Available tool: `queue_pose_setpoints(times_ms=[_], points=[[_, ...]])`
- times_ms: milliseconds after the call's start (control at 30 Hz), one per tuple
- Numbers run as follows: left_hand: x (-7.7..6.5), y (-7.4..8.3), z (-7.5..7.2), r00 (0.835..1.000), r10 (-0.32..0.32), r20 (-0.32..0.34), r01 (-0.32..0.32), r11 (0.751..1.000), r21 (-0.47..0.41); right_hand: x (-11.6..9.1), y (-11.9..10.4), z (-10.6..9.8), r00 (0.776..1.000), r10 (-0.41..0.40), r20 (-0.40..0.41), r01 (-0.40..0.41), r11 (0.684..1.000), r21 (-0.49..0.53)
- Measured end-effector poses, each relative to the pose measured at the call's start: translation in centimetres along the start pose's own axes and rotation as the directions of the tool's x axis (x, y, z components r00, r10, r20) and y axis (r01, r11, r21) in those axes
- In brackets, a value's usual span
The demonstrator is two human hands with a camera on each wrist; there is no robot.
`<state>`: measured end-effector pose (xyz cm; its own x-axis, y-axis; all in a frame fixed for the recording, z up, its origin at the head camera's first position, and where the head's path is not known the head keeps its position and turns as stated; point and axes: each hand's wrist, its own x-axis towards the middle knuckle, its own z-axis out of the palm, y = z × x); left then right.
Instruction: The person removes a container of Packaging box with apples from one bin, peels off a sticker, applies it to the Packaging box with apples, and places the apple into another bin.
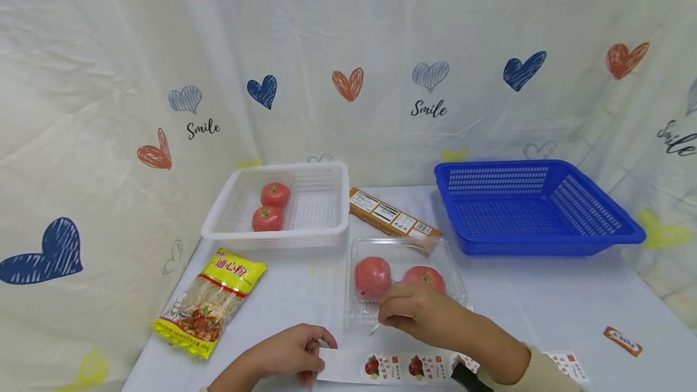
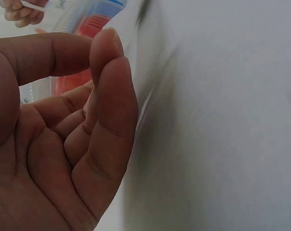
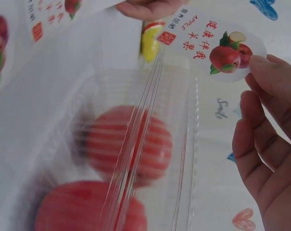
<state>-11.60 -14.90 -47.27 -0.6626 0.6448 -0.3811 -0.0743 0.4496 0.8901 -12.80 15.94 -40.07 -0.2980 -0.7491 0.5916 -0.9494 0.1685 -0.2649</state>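
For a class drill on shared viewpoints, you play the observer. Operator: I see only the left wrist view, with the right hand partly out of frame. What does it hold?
Observer: The right hand pinches an apple-printed label.
Operator: How many apples sit in the clear container by that hand?
Observer: Two show in it, side by side.
Operator: And what lies to the left of the left hand?
Observer: A yellow packet, a little further forward.
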Motion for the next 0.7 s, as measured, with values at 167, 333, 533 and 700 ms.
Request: queue_pose_setpoints(times_ms=[167,333,533,700], points=[[-0.2,0.1,-0.5,0.999,-0.02,-0.04,0.028,0.98,0.198,-0.6,0.4,-1.2,0.996,0.077,0.043,-0.078,0.997,0.021],[1.2,0.8,-1.5,0.99,0.063,-0.124,0.011,0.853,0.521,-1.3,0.8,-2.6,0.964,0.24,0.117,-0.252,0.963,0.1],[4.5,1.3,-2.9,0.96,0.184,-0.213,-0.112,0.944,0.31,-1.5,1.2,-3.4,0.921,0.341,0.186,-0.381,0.886,0.264],[7.2,0.9,-3.7,0.951,0.119,-0.286,-0.141,0.988,-0.057,-1.5,1.6,-4.1,0.904,0.382,0.193,-0.422,0.869,0.259]])
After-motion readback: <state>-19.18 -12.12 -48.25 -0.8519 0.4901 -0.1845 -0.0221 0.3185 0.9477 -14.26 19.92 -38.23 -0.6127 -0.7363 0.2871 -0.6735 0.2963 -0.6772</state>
